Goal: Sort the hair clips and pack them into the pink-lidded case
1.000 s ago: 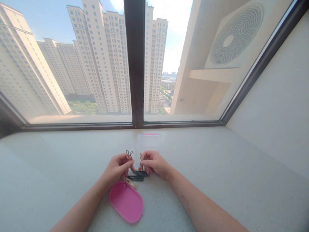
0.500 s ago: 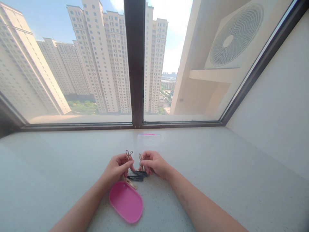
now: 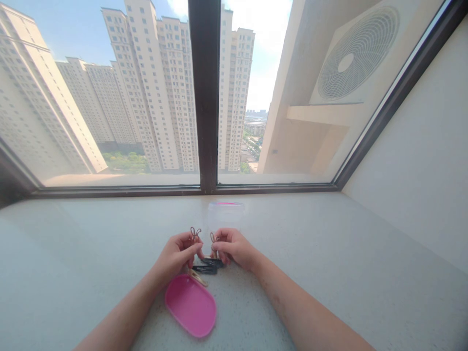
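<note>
My left hand [image 3: 183, 252] pinches a thin brown bow-shaped hair tie [image 3: 195, 232], its loops sticking up above the fingertips. Facing it, my right hand [image 3: 234, 247] pinches a similar brown hair tie [image 3: 212, 238]. A small gap separates the two hands. Beneath the fingers, dark hair clips [image 3: 205, 269] lie on the white speckled surface, partly covered by my right fingertips. A gold-coloured hair clip [image 3: 198, 278] rests by the upper edge of a pink oval tray [image 3: 195, 312], below my left hand.
Behind my hands stands a clear container [image 3: 225, 212] with a pink line along its top. A dark window frame [image 3: 208, 187] borders the far side of the sill, and a white wall [image 3: 413, 161] rises on the right.
</note>
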`<state>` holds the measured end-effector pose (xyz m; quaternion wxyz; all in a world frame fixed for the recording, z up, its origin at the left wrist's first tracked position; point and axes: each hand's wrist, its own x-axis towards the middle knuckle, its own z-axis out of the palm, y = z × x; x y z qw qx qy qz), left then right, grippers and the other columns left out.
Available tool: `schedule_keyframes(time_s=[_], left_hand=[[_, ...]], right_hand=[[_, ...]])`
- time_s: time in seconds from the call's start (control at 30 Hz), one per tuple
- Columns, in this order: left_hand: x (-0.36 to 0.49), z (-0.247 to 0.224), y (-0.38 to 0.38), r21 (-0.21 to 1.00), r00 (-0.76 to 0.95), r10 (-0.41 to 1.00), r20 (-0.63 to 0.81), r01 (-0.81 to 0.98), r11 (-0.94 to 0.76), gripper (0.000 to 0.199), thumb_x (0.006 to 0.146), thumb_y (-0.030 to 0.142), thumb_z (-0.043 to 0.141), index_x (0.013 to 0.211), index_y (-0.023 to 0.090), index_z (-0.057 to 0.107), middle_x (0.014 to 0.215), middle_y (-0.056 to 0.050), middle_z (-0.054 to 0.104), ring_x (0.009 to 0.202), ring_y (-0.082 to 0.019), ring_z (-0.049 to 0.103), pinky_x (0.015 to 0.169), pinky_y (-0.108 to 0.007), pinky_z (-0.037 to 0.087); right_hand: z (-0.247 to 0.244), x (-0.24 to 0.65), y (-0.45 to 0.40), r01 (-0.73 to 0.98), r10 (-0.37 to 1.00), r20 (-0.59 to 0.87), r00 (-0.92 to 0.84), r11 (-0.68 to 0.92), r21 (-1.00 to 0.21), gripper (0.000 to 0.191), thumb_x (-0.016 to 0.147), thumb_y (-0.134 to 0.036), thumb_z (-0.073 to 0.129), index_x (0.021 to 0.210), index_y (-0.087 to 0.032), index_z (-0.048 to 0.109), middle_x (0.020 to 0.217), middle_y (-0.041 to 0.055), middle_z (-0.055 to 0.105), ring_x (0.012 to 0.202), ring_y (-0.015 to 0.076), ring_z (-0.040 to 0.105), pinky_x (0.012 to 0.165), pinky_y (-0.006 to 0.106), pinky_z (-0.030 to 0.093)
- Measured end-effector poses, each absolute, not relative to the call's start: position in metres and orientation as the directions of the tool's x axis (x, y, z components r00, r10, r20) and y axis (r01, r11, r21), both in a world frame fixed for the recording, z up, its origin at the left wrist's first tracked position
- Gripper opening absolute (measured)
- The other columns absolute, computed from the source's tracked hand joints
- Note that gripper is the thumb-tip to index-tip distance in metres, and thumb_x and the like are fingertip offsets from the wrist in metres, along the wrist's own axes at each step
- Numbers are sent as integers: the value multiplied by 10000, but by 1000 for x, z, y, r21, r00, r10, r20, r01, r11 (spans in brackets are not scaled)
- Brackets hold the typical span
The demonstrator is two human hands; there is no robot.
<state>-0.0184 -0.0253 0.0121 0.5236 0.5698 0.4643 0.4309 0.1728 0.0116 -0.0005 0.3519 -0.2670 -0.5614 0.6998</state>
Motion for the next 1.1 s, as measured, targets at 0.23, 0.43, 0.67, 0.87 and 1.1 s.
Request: schedule_keyframes(time_s=[0.23,0.43,0.67,0.87,1.1], left_hand=[[-19,12,-26,997,199,980,11,76,-26,259,757,364,635,826,121,575,596,-25,661,380,-51,432,390,-169,291],[-19,12,-25,996,198,980,8,81,-24,267,757,373,630,824,122,567,600,-28,662,371,-50,427,386,-169,276],[-19,11,-25,995,204,979,20,89,-39,252,767,365,622,823,127,563,600,-24,659,381,-50,430,394,-170,284],[-19,10,-24,996,201,979,13,87,-31,254,762,367,625,814,128,558,601,-23,657,374,-49,427,385,-170,275],[-19,10,-24,995,208,978,15,94,-35,255,768,368,619,817,125,558,603,-30,663,374,-48,430,387,-168,278]], right_hand=[[-1,173,11,-204,794,28,-608,-122,-971,233,670,-289,698,755,-149,532,507,-24,607,331,67,455,305,153,318],[0,172,11,-199,797,15,-604,-133,-971,246,661,-295,704,755,-149,531,529,-16,619,333,63,456,306,152,324],[-1,173,11,-209,795,15,-607,-142,-968,220,670,-272,694,761,-147,537,520,-11,626,330,65,459,308,149,331],[-1,173,10,-210,796,20,-605,-136,-968,211,672,-262,689,761,-146,537,531,-13,624,326,62,452,305,149,326],[-1,173,11,-206,794,22,-608,-131,-970,221,670,-274,692,758,-147,535,549,-5,636,329,62,453,307,152,326]])
